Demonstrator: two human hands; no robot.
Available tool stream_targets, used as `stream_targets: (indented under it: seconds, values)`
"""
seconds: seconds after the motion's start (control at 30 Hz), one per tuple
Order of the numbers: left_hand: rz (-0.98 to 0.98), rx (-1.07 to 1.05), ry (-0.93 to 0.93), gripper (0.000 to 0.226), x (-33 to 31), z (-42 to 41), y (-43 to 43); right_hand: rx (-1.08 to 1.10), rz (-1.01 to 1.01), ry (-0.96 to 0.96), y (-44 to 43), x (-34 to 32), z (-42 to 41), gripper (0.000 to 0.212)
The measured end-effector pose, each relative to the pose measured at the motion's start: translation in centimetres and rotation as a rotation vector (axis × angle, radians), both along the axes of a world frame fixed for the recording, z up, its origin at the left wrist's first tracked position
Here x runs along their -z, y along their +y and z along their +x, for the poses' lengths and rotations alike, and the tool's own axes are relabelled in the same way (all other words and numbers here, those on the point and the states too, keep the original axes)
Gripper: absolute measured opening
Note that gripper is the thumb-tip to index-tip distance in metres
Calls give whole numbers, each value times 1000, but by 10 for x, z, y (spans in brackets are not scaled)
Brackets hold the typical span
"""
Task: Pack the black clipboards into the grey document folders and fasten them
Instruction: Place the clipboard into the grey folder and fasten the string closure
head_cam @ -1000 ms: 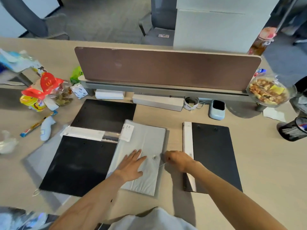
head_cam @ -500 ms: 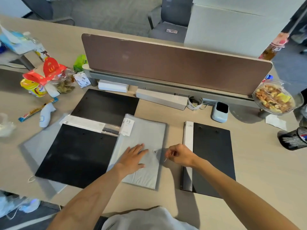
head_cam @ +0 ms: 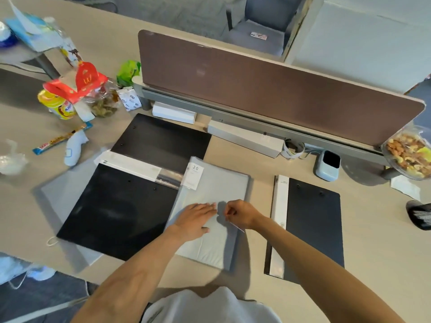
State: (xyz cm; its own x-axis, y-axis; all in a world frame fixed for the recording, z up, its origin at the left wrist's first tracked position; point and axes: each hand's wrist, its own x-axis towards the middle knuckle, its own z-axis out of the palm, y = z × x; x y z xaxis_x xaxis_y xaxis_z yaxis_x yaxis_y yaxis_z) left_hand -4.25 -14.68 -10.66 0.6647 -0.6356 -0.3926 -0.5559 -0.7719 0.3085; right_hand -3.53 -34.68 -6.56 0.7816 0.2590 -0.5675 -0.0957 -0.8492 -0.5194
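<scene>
A grey document folder (head_cam: 219, 190) with a white "20" label lies flat in the middle of the desk. My left hand (head_cam: 194, 220) presses flat on its lower half, fingers spread. My right hand (head_cam: 240, 214) pinches the folder's thin closure string (head_cam: 236, 228) just right of the left fingertips. One black clipboard (head_cam: 314, 229) with a white strip lies to the right. Two more black clipboards (head_cam: 116, 210) (head_cam: 161, 142) lie to the left, the nearer one on top of another grey folder (head_cam: 63, 192).
A brown desk divider (head_cam: 268, 89) runs across the back. Snacks and a red paper bag (head_cam: 79, 85) crowd the far left. A bowl of nuts (head_cam: 407, 153), a small blue device (head_cam: 327, 166) and a black cup (head_cam: 419, 214) stand on the right. The desk's front edge is close to my body.
My right hand has moved left, from the folder's right edge to over its surface beside my left fingertips, trailing the string. The left hand has stayed pressed on the folder.
</scene>
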Motion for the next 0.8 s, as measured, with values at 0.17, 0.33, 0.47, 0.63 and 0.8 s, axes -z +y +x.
stream_targets:
  seconds: [0.17, 0.33, 0.47, 0.63, 0.8]
  values:
    - [9, 25, -15, 67, -1, 3, 4, 73, -103, 48, 6, 14, 13, 15]
    - [20, 49, -16, 66, -3, 4, 5, 232, -95, 84, 3, 16, 26, 9]
    - [42, 73, -40, 62, -7, 3, 3, 366, -86, 97, -9, 17, 27, 12]
    - [153, 120, -86, 76, -8, -3, -9, 413, -79, 96, -24, 20, 18, 25]
    - [235, 164, -140, 80, -8, 1, -22, 282, -166, -18, -38, 20, -2, 7]
